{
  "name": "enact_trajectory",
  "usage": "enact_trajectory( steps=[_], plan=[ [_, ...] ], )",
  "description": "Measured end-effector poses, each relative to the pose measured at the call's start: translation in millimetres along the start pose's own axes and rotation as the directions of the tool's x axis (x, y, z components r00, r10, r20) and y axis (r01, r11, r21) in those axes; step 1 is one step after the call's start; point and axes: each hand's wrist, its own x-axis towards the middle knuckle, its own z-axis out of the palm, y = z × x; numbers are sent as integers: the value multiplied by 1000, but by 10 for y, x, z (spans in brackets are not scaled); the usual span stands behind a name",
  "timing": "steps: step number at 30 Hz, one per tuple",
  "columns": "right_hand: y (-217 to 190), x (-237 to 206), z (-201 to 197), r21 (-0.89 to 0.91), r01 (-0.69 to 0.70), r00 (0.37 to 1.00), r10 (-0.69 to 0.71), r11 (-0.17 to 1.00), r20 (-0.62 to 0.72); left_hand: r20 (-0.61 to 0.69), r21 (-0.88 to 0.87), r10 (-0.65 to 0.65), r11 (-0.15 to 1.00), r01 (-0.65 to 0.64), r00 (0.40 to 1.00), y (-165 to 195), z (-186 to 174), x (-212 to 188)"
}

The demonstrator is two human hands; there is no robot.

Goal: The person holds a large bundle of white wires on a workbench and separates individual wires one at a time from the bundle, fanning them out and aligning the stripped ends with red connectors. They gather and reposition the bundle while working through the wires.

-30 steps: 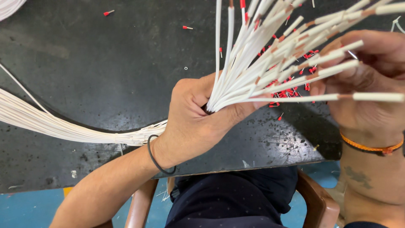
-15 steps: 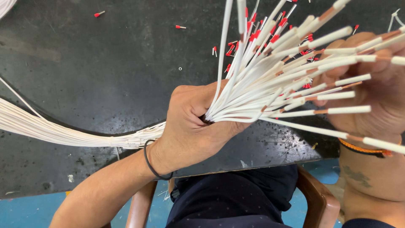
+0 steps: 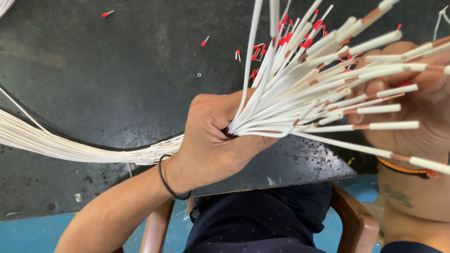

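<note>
left hand (image 3: 211, 136): tight grip on white wires (image 3: 309, 93) | right hand (image 3: 417, 107): behind fanned ends, grip unclear | red ferrules (image 3: 255, 54) scattered on black bench (image 3: 117, 70)

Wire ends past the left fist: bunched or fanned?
Fanned. From the left hand the white wires splay apart toward the right hand.

Light: bright, even, from overhead.
Glare: dull sheen on the black tabletop (image 3: 117, 79), upper left.
Blur: near wire tips (image 3: 389, 84) at right are soft.
</note>
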Motion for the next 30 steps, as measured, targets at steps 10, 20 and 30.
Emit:
enact_trajectory(
  steps=[10, 20, 30],
  plan=[
    [75, 22, 51, -171, 190, 974, -164, 967, 157, 0, 7, 20, 1000, -20, 1000, -18, -3, 3],
    [68, 16, 10, -173, 209, 970, -182, 962, 164, 5, 19, 9, 1000, -9, 1000, -20, -10, 16],
    [-10, -28, 139, -337, 346, 929, -270, 876, 252, -6, -6, -12, 1000, 12, 1000, -5, 0, 3]
  ],
)
